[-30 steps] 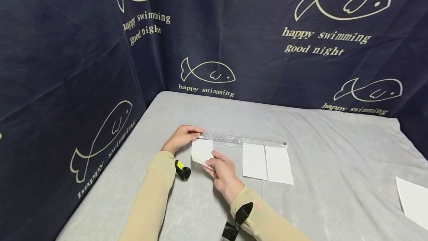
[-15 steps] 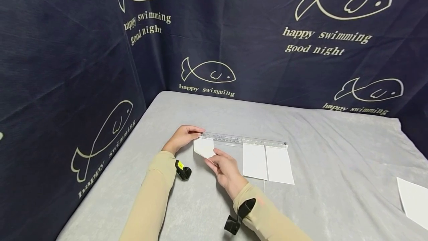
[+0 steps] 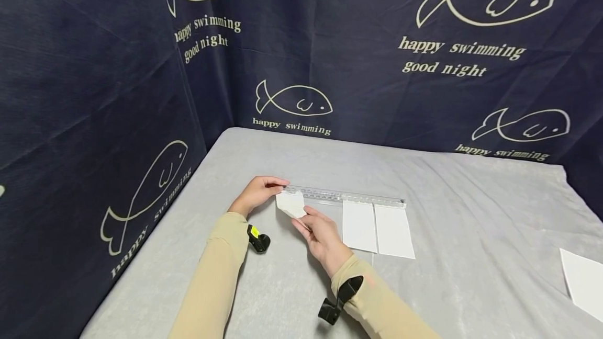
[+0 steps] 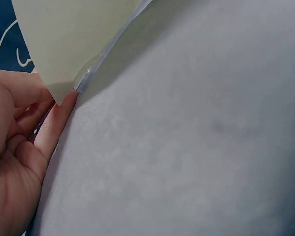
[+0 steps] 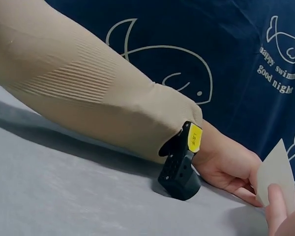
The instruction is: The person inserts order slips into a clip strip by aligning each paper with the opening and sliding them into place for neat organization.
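A long clear plastic strip (image 3: pixel 325 194) lies across the table. My left hand (image 3: pixel 254 192) grips its left end between thumb and fingers, and in the left wrist view that hand (image 4: pixel 19 172) sits right at the strip's corner (image 4: pixel 86 78). Just below this end is a small white card (image 3: pixel 291 203), its far edge up against the strip. My right hand (image 3: pixel 322 232) pinches the card's near right corner and holds it tilted up off the table; the card (image 5: pixel 279 172) stands slanted in the right wrist view. Whether its far edge is inside the strip I cannot tell.
Two white cards, one nearer the middle (image 3: pixel 360 226) and one further right (image 3: pixel 395 230), lie side by side along the strip's right half. Another white sheet (image 3: pixel 584 281) lies at the right. Dark fish-print curtains (image 3: pixel 292 41) stand behind and left of the grey-covered table (image 3: pixel 471 276).
My right hand has shifted slightly right and away from me, lifting and tilting the card's near edge more steeply. The left hand and strip have stayed in place.
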Action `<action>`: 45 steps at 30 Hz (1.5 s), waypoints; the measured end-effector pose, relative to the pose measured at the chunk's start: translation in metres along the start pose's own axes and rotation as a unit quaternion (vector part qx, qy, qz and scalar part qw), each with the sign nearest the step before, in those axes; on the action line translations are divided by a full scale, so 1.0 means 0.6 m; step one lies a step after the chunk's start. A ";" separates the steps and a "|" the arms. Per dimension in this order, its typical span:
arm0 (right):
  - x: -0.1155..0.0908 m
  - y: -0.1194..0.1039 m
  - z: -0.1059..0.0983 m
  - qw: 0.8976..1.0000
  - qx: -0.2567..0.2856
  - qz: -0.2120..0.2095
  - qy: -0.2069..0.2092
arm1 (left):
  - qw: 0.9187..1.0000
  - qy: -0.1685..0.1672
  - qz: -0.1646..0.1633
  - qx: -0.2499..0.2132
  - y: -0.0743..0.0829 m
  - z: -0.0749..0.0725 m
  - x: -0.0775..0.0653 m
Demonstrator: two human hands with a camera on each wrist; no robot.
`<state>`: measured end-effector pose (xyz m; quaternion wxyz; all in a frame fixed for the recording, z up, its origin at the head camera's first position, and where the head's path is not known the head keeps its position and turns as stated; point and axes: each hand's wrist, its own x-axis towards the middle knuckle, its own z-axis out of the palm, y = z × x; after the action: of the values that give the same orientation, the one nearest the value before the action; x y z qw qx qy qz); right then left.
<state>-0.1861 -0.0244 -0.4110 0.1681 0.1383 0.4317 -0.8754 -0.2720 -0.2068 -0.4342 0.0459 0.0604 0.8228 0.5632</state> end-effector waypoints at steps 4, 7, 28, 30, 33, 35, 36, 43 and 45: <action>0.001 -0.003 -0.001 1.000 0.006 0.015 -0.018 | 1.000 -0.001 -0.003 -0.013 0.005 -0.001 -0.001; 0.002 -0.004 -0.001 0.999 0.018 0.019 -0.028 | 1.000 -0.002 0.000 -0.008 0.028 -0.001 -0.014; -0.003 -0.003 -0.006 1.000 0.010 -0.018 -0.011 | 1.000 0.015 -0.010 0.003 0.001 0.004 0.004; -0.002 -0.001 -0.007 1.000 0.005 -0.025 -0.003 | 1.000 0.015 -0.008 0.004 0.001 0.004 0.003; 0.000 0.003 -0.008 0.999 -0.005 -0.036 0.008 | 1.000 0.014 -0.005 0.005 0.002 0.004 0.002; 0.000 0.005 -0.007 0.999 -0.009 -0.044 0.015 | 1.000 0.013 -0.003 0.005 0.002 0.004 0.001; 0.000 0.006 -0.007 0.999 -0.010 -0.048 0.021 | 1.000 0.012 -0.002 0.005 0.003 0.004 0.000; -0.004 0.014 -0.003 0.996 -0.022 -0.068 0.051 | 1.000 0.009 -0.004 0.005 0.002 0.004 0.000; -0.005 0.015 -0.002 0.996 -0.023 -0.071 0.054 | 1.000 0.009 -0.007 0.004 0.001 0.003 0.001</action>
<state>-0.1795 -0.0281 -0.4170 0.0856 0.1505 0.4687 -0.8662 -0.2723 -0.2045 -0.4342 0.0419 0.0497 0.8261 0.5598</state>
